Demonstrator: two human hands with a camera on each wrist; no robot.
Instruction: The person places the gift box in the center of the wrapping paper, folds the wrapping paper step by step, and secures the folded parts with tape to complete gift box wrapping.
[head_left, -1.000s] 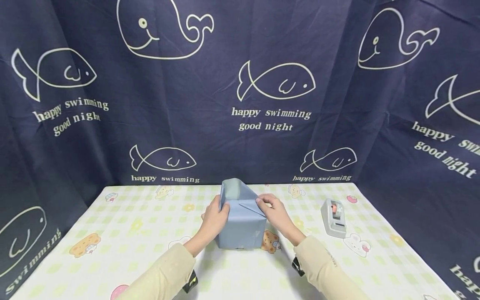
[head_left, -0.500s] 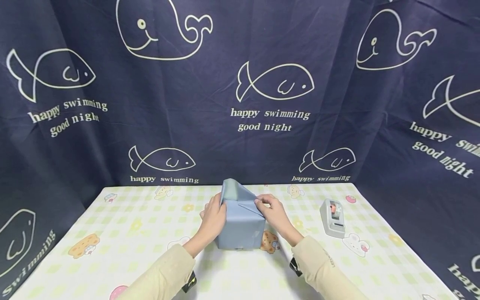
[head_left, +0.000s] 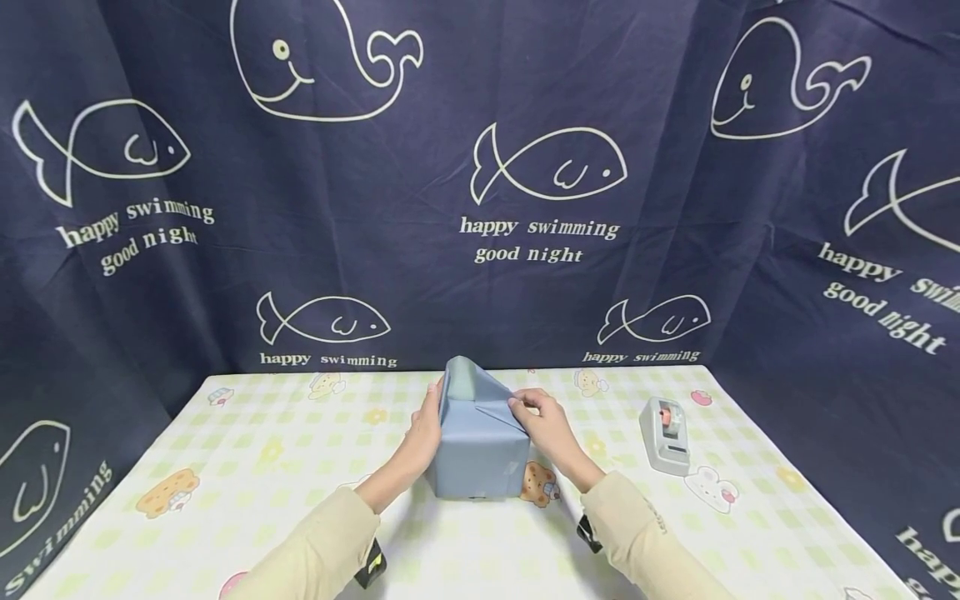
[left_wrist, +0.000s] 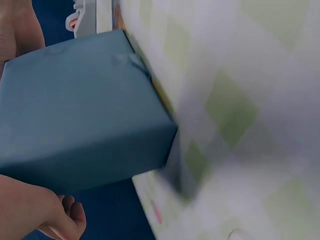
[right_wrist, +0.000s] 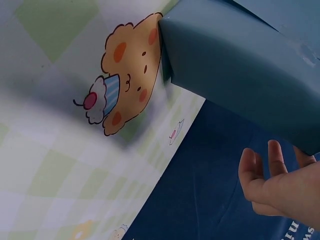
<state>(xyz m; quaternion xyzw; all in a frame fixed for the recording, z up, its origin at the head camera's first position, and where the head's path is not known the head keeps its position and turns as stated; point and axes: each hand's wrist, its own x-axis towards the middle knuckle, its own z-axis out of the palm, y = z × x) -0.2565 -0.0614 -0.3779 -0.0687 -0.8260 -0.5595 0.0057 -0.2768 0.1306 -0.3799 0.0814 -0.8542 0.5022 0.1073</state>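
Observation:
A box wrapped in blue-grey paper point(head_left: 480, 465) stands on the table, its near face towards me. At its top the wrapping paper point(head_left: 495, 407) is folded in from the right, and a pointed flap stands up at the far left, showing a paler inner side. My left hand point(head_left: 420, 433) lies along the box's left side, thumb up beside the paper's edge. In the left wrist view, some fingers of that hand point(left_wrist: 55, 212) are bent beside the box. My right hand point(head_left: 547, 425) pinches the folded paper at the top right corner between thumb and forefinger.
A grey tape dispenser point(head_left: 666, 437) with a roll of tape stands on the right of the table. The checked tablecloth point(head_left: 285, 492) carries cartoon prints. A dark blue curtain point(head_left: 420, 275) with white fish drawings hangs behind and at both sides.
My left hand has let its thumb off the front of the paper and slid outward along the box's left side. The right hand keeps its pinch, almost still.

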